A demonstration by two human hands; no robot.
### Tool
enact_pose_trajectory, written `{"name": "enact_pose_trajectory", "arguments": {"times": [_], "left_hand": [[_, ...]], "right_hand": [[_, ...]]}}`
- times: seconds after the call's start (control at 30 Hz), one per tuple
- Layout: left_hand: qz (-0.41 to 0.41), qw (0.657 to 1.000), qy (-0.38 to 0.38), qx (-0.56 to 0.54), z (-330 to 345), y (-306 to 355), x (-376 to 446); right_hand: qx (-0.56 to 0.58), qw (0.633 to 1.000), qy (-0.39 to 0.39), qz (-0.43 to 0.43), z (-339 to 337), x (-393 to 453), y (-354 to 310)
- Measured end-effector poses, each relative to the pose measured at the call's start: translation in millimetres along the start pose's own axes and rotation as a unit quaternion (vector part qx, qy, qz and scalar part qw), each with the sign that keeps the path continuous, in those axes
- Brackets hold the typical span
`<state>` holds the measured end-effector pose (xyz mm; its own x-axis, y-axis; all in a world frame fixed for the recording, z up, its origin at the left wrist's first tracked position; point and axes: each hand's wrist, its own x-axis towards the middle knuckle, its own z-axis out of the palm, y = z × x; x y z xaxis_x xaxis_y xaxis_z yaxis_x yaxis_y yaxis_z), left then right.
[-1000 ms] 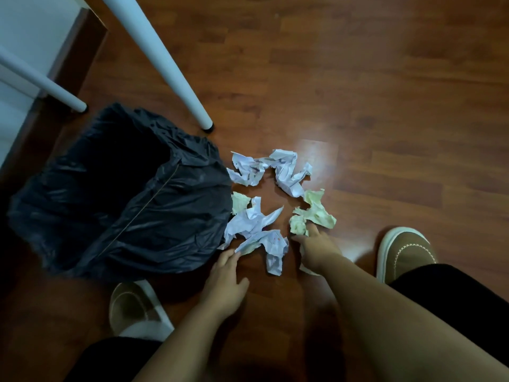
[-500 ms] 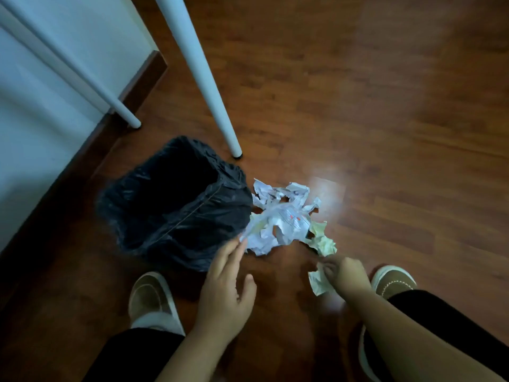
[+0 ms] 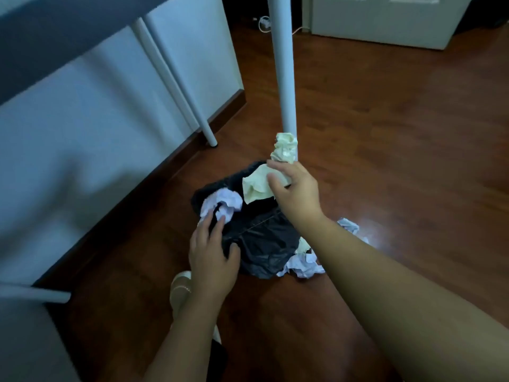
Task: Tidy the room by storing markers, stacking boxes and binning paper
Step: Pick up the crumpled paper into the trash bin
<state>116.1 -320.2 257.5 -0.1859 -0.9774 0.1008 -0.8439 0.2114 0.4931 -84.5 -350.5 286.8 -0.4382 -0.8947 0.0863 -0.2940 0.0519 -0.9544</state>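
Note:
A bin lined with a black bag (image 3: 259, 238) stands on the wooden floor. My right hand (image 3: 296, 188) is over its mouth, shut on crumpled pale yellow paper (image 3: 283, 150); a second yellowish piece (image 3: 254, 187) hangs below the fingers. My left hand (image 3: 213, 255) is at the bin's near left rim, fingers spread, its fingertips touching crumpled white paper (image 3: 223, 205) at the bin's opening. More crumpled white and yellow paper (image 3: 303, 264) lies on the floor to the right of the bin, partly hidden by my right forearm.
A white table leg (image 3: 283, 78) rises just behind the bin, and a second slanted one (image 3: 176, 86) stands by the white wall on the left. A white cabinet (image 3: 385, 20) sits at the back right. My shoe (image 3: 180, 288) is below the left hand.
Both hands have risen from the floor to the bin: the right one carried yellow paper up over it, the left one brought white paper to its opening. The view has tilted up.

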Motion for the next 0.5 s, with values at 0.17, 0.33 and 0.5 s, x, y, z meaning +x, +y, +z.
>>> {"name": "enact_pose_trajectory", "arguments": {"times": [0.17, 0.33, 0.5], "left_hand": [[-0.012, 1.0, 0.01, -0.025, 13, 7, -24], [0.066, 0.994, -0.09, -0.014, 54, 24, -47], [0.086, 0.973, -0.213, 0.035, 110, 42, -46]], "right_hand": [[-0.079, 0.984, -0.148, 0.06, 20, -2, 25], [-0.071, 0.988, 0.005, 0.135, -34, -8, 73], [-0.194, 0.952, -0.02, 0.235, -93, -22, 149]]}}
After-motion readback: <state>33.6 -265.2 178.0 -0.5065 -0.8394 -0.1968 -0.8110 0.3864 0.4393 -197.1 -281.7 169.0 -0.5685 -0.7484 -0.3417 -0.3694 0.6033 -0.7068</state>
